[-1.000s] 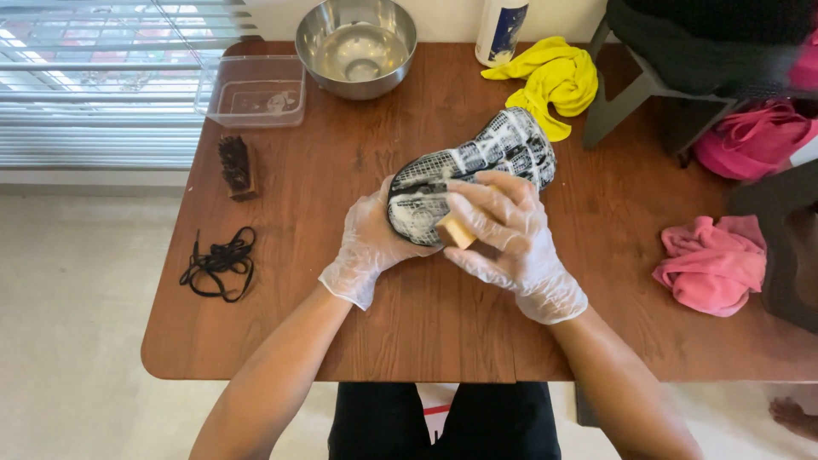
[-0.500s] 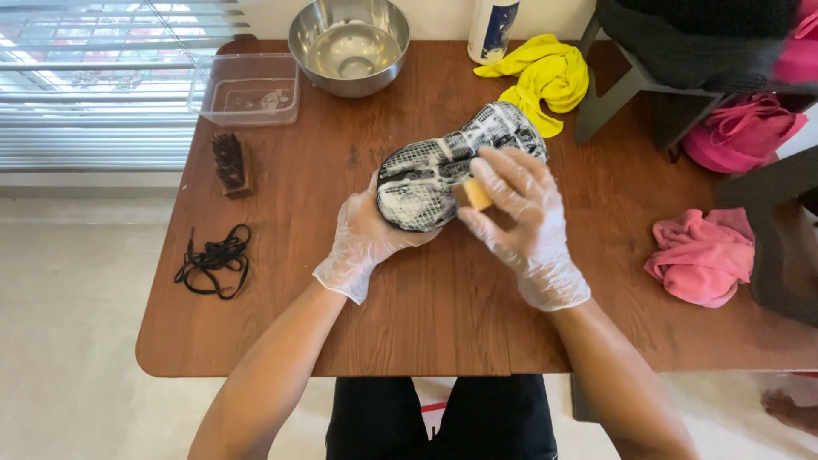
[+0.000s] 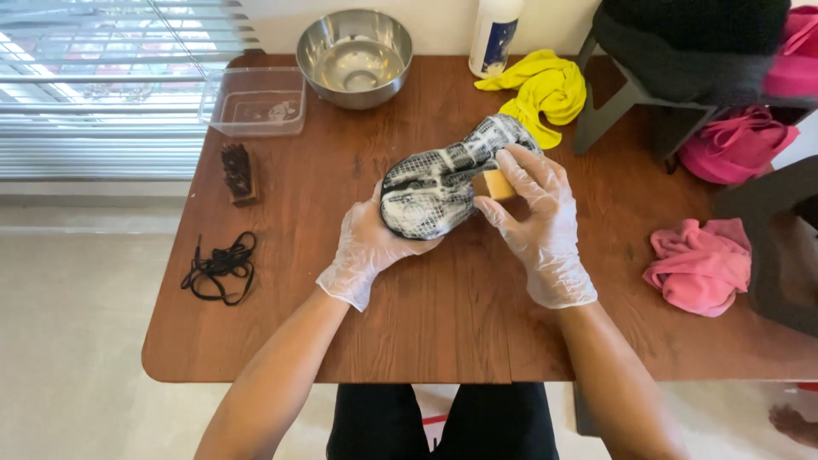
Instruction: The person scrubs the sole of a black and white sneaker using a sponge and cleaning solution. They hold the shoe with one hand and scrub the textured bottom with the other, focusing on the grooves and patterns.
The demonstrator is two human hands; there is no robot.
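Gloved left hand (image 3: 365, 247) cups a sudsy shoe (image 3: 447, 175); right hand (image 3: 535, 220) pinches a small sponge (image 3: 492, 184).
Shoe looks light, soft, soap-slick: best gripped underneath.

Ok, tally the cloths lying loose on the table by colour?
Yellow cloth: 1
Pink cloth: 1
Total: 2

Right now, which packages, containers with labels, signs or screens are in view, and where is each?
White bottle: far table edge, right of the steel bowl; cylindrical, with a dark blue label.
Clear plastic tub: far left of the table; rectangular, with a faint label patch inside.
No signs or screens.
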